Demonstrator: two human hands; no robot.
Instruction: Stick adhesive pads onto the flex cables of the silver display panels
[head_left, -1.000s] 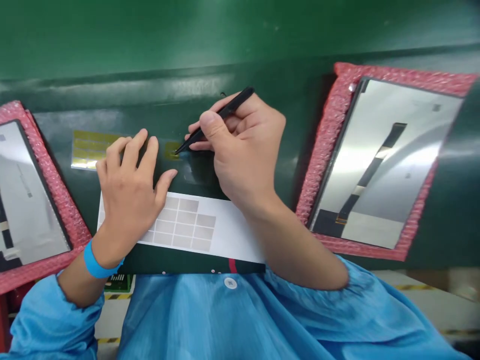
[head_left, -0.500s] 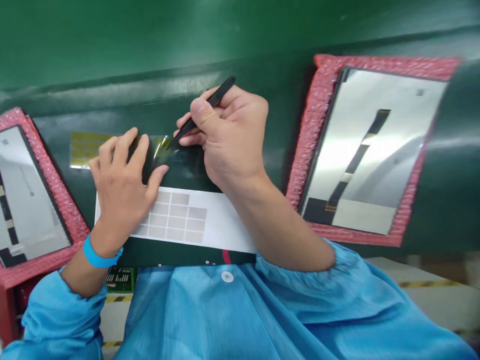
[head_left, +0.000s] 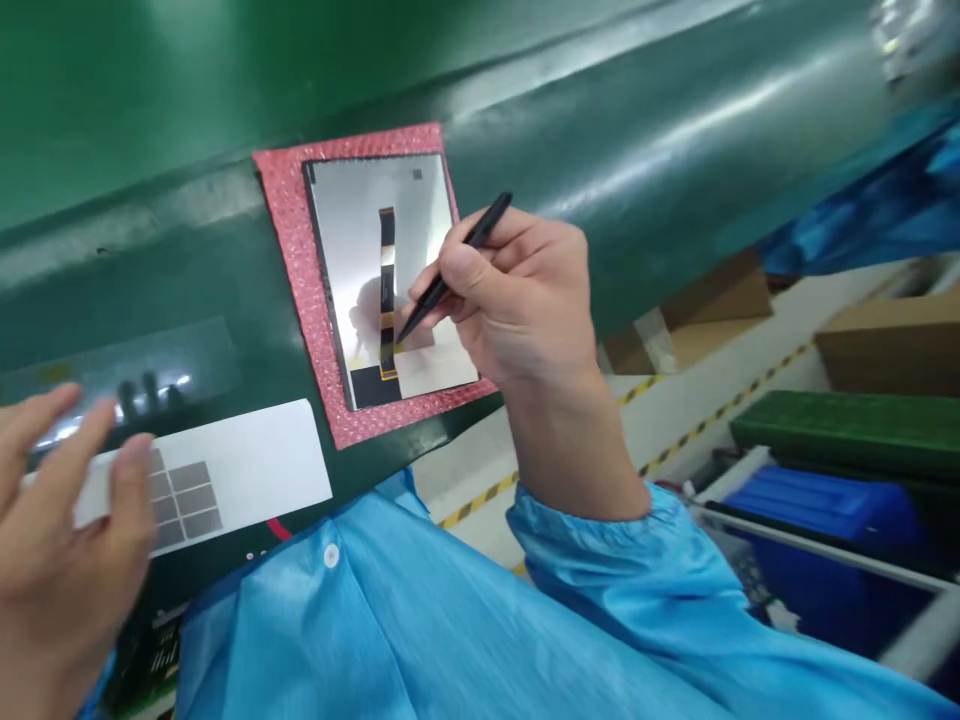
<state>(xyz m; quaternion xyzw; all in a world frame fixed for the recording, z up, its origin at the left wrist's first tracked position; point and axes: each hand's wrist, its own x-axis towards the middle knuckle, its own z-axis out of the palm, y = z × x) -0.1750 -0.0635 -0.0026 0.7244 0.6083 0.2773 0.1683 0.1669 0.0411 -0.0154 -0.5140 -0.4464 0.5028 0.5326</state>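
Pinched in my right hand [head_left: 525, 285] are slim black tweezers [head_left: 456, 265], slanting down to the left. Their tip is over a silver display panel [head_left: 352, 240], near the lower part of its black flex cable [head_left: 387, 285]. A small yellowish patch shows at the tip, too small to make out well. Pink bubble wrap [head_left: 300, 270] lies under the panel. My left hand [head_left: 71, 510], fingers spread and partly cut off by the frame edge, is over a white label sheet [head_left: 262, 450] with grey rectangles. Just beyond it lies a clear film sheet [head_left: 206, 345].
The green work surface [head_left: 187, 240] curves up to a raised green part behind. At right, beyond the table's edge, are cardboard boxes [head_left: 712, 300], a blue bin [head_left: 825, 510] and yellow-black floor tape [head_left: 480, 500]. Blue cloth [head_left: 862, 210] shows at the far right.
My view has swung right. My right hand has carried the tweezers from the film sheet to the right-hand panel. My left hand has drawn back toward me, its fingers off the film.
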